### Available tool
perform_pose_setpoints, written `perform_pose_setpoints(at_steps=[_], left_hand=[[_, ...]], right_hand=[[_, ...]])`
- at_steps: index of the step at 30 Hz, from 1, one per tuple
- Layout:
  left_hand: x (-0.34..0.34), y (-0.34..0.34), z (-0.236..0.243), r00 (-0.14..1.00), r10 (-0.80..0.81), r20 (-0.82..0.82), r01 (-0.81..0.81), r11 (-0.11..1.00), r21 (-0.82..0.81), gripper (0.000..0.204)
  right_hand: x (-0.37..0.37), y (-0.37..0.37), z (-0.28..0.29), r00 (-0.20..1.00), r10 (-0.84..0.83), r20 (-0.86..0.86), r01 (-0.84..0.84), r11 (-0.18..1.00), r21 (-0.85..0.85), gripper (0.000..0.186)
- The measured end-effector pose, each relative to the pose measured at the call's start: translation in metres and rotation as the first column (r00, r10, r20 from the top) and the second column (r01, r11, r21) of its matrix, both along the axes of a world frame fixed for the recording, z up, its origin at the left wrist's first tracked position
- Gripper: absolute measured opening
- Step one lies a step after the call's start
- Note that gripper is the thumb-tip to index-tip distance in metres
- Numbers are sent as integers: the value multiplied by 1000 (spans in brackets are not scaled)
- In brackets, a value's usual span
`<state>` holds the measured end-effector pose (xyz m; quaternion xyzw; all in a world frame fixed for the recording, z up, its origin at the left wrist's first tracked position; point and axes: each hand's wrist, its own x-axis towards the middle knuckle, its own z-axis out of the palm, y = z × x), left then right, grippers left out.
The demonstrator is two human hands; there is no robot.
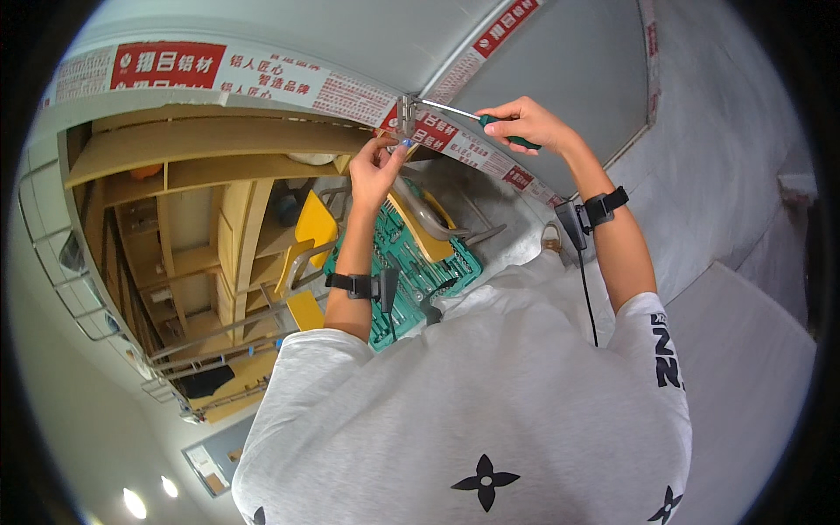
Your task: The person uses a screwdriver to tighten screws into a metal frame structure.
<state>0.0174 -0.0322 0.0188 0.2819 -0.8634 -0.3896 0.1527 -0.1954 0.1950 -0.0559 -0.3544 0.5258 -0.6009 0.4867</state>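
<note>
My right hand (535, 125) is closed around the green handle of a screwdriver (455, 110). The shaft runs left, and its tip meets a small metal fitting (406, 114) on the edge of a grey panel. Just below that fitting, my left hand (374, 171) has its thumb and fingers curled together by a small blue piece (408, 143). What exactly the left fingertips pinch is too small to make out. Red and white printed protective tape (350, 94) runs along the panel's edge around the fitting.
Below my left forearm lies an open green tool case (411, 271) with metal sockets and tools. Yellow-seated chairs (317, 223) with metal frames stand beside it. Wooden shelving (219, 175) fills the left side. A large grey panel (560, 70) stands ahead.
</note>
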Motion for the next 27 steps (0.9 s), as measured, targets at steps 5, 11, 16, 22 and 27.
perform_pose_setpoints(at_steps=[5, 11, 16, 22, 27], left_hand=[[4, 10, 8, 997, 75, -33, -76, 996, -47, 27], [-9, 31, -6, 982, 179, -59, -177, 984, 38, 28], [-14, 29, -15, 970, 184, -159, -192, 981, -36, 28], [-12, 29, -21, 969, 194, -152, -207, 975, -75, 25], [-10, 30, -19, 968, 169, -186, -196, 971, -138, 22]], right_hand=[[-6, -9, 15, 997, 33, 70, -30, 999, -45, 43], [0, -3, 21, 997, 26, 69, -24, 999, -38, 44], [6, 12, 17, 999, -19, 44, 16, 998, 64, 45], [26, 29, 7, 964, -259, 64, 257, 965, 46, 19], [51, -22, 34, 802, -595, -46, 597, 802, 33, 21]])
